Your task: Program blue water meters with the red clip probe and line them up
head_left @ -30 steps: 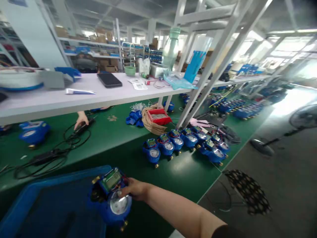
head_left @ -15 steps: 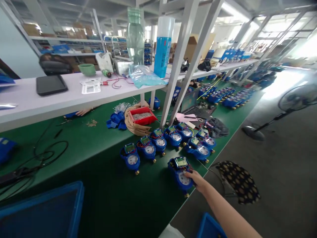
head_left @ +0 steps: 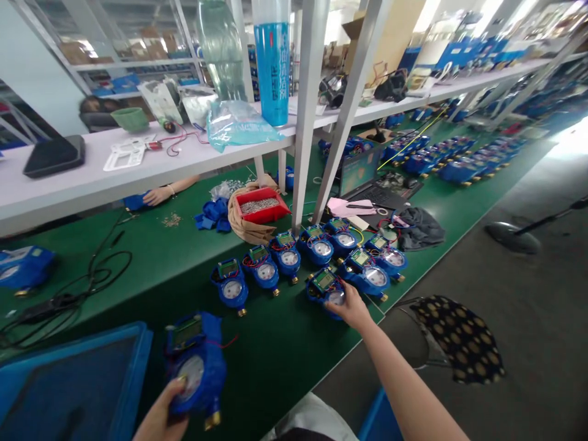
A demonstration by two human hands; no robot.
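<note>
A blue water meter [head_left: 202,361] with a round dial, an open display box and a brass fitting is gripped by my left hand [head_left: 166,404], thumb on its dial. A thin red wire sticks out of its side. Farther right, my right hand [head_left: 351,306] is closed around another water meter [head_left: 324,288], which is at the table near the front edge. Several more meters stand beyond it, among them one at the left end of the row [head_left: 232,288] and one close to my right hand [head_left: 367,272].
A blue crate [head_left: 146,361] lies at the left, behind it a tangle of black cables [head_left: 87,285]. A red bin of small metal parts [head_left: 280,211] stands by the shelf post [head_left: 304,122]. Across the table another person's hand [head_left: 158,195] touches a blue part. A patterned chair [head_left: 459,337] stands right.
My left hand has come into view at the lower left, holding a meter. My right hand has moved its meter away from me, nearer the others. The view has shifted.
</note>
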